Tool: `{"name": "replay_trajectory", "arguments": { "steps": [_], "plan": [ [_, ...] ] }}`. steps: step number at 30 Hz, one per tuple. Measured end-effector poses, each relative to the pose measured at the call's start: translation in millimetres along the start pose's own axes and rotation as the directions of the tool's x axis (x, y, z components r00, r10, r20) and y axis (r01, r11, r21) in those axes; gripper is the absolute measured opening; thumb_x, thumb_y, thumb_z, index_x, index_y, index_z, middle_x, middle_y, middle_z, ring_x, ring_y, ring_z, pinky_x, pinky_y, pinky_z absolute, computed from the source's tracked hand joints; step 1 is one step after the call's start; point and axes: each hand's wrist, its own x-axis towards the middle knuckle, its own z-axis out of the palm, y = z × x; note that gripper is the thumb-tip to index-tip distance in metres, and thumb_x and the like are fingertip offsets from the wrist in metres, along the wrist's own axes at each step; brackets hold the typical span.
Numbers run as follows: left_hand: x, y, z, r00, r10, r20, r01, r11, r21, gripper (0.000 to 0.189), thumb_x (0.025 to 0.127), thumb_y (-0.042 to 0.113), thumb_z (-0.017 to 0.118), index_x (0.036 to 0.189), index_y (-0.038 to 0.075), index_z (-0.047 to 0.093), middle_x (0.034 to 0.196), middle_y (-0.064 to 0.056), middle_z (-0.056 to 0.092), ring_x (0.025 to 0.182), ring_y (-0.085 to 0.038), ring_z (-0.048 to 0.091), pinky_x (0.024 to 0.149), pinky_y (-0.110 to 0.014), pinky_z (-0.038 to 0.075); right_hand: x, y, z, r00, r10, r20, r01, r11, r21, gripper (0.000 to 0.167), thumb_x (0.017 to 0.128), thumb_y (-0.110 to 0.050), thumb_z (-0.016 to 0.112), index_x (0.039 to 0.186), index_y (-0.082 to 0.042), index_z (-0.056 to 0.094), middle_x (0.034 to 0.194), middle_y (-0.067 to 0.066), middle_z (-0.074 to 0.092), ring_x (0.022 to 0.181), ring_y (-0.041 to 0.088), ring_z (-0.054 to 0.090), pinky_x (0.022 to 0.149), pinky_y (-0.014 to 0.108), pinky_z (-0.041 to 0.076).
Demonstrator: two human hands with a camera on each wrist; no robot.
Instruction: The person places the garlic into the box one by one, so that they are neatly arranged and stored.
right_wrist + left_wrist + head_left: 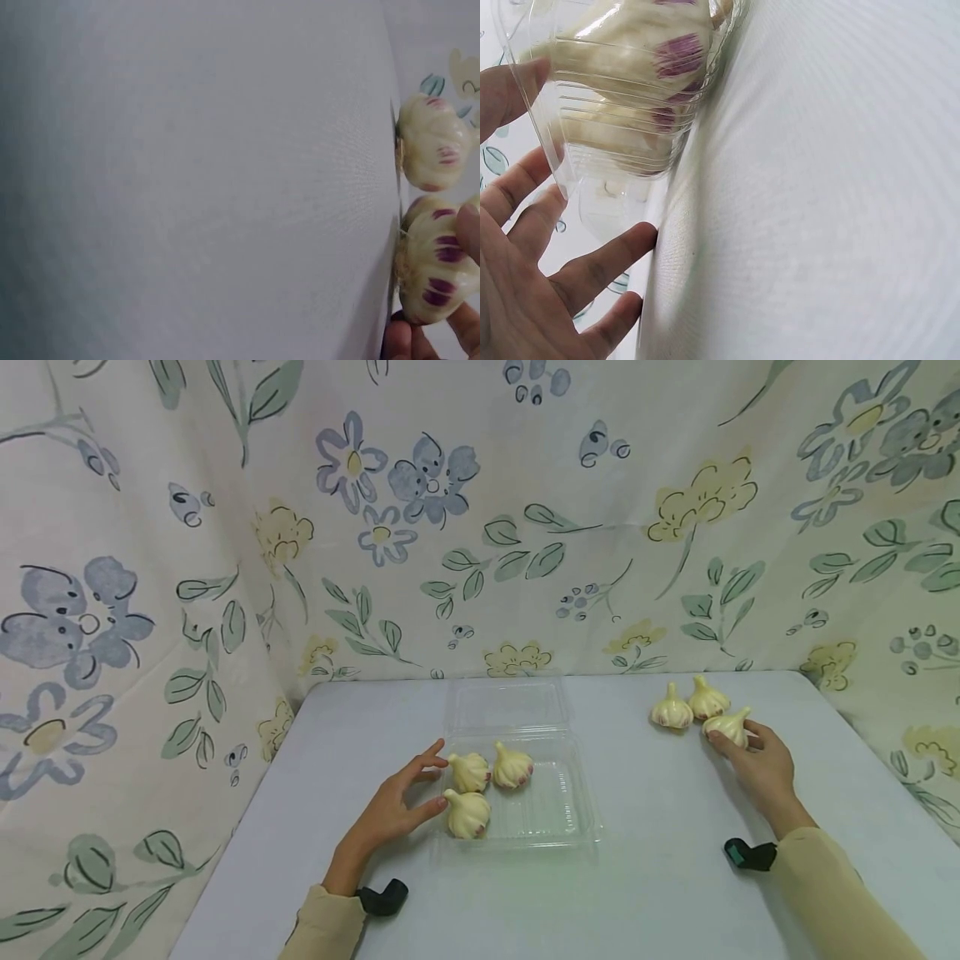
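Observation:
A clear plastic clamshell box (543, 842) lies with its lid folded back on the table. Three garlic bulbs (467, 816) with purple streaks sit in its left part. My left hand (397, 802) is at the box's left side, fingers spread; in the left wrist view the thumb (514, 94) and fingertips touch the clear rim. On the far right, my right hand (765, 768) grips a garlic bulb (726, 727) between thumb and fingers. That bulb appears low at the table in the right wrist view. Two more garlic bulbs (671, 708) stand just beyond it.
The white table (645, 877) reaches back to a floral curtain (480, 527), which also hangs along the left and right. The box's open lid (508, 706) lies toward the back edge. A dark wrist mount (382, 898) is on each arm.

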Motion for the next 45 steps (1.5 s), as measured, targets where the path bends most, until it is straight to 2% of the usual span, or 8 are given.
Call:
{"name": "replay_trajectory", "arguments": {
  "steps": [11,19,24,30,36,39,45],
  "plan": [
    [-0.2,0.6,0.1,1.000,-0.006,0.002,0.006,1.000,0.003,0.051,0.094,0.033,0.072,0.139,0.018,0.054,0.168,0.008,0.030,0.130,-0.033,0.062,0.111,-0.073,0.034,-0.3,3.4,-0.8,1.000,0.027,-0.013,-0.027,0.999,0.022,0.098,0.094,-0.063,0.059,0.162,-0.003,0.019,0.158,0.033,0.033,0.135,0.044,0.040,0.078,0.031,0.042],
    [0.9,0.5,-0.1,1.000,-0.003,0.000,0.003,1.000,0.008,0.050,0.095,0.034,0.072,0.140,0.026,0.052,0.167,0.004,0.034,0.130,-0.033,0.062,0.110,-0.073,0.034,-2.2,4.6,-1.6,1.000,0.019,-0.025,-0.018,0.999,0.048,0.096,0.094,-0.060,0.060,0.162,-0.004,0.021,0.159,0.032,0.033,0.134,0.041,0.041,0.074,0.024,0.040],
    [1.1,-0.6,-0.1,1.000,0.005,0.001,-0.005,1.000,0.012,0.050,0.095,0.032,0.071,0.141,0.027,0.052,0.167,0.002,0.034,0.129,-0.034,0.062,0.109,-0.074,0.034,-4.8,3.4,-1.4,1.000,0.018,0.002,-0.018,0.998,0.054,0.097,0.094,-0.062,0.060,0.162,-0.006,0.021,0.161,0.031,0.030,0.137,0.043,0.039,0.077,0.028,0.040],
    [1.3,-2.6,-0.1,1.000,0.008,0.002,-0.008,1.000,0.012,0.050,0.095,0.030,0.072,0.140,0.027,0.052,0.166,0.000,0.035,0.129,-0.035,0.063,0.108,-0.075,0.034,-7.8,0.2,-0.5,0.999,0.006,0.044,-0.009,0.998,0.066,0.096,0.094,-0.061,0.061,0.162,-0.007,0.021,0.161,0.031,0.030,0.131,0.040,0.041,0.077,0.028,0.041],
    [3.2,-1.3,-1.0,1.000,0.013,0.000,-0.013,1.000,0.008,0.054,0.095,0.030,0.072,0.144,0.028,0.050,0.162,-0.005,0.043,0.130,-0.035,0.062,0.109,-0.074,0.035,-11.9,-2.8,0.4,0.994,-0.031,0.109,0.027,0.999,0.041,0.097,0.095,-0.063,0.059,0.162,-0.006,0.019,0.160,0.032,0.030,0.139,0.047,0.036,0.089,0.044,0.045],
    [2.5,-0.1,-1.3,1.000,0.009,0.004,-0.009,1.000,0.003,0.053,0.095,0.031,0.072,0.143,0.028,0.051,0.164,-0.003,0.039,0.130,-0.034,0.062,0.109,-0.073,0.035,-14.4,-4.7,1.1,0.990,-0.045,0.136,0.042,0.999,0.031,0.097,0.095,-0.065,0.058,0.162,-0.007,0.019,0.161,0.032,0.029,0.140,0.048,0.034,0.094,0.052,0.045],
    [0.9,1.4,-1.0,1.000,-0.002,0.008,0.003,1.000,-0.012,0.050,0.094,0.032,0.072,0.139,0.018,0.054,0.168,0.004,0.031,0.130,-0.034,0.062,0.110,-0.072,0.035,-16.9,-7.9,2.8,0.982,-0.047,0.181,0.042,0.999,0.029,0.098,0.094,-0.067,0.058,0.163,-0.010,0.018,0.163,0.032,0.024,0.145,0.054,0.026,0.105,0.068,0.037]
  ]
}}
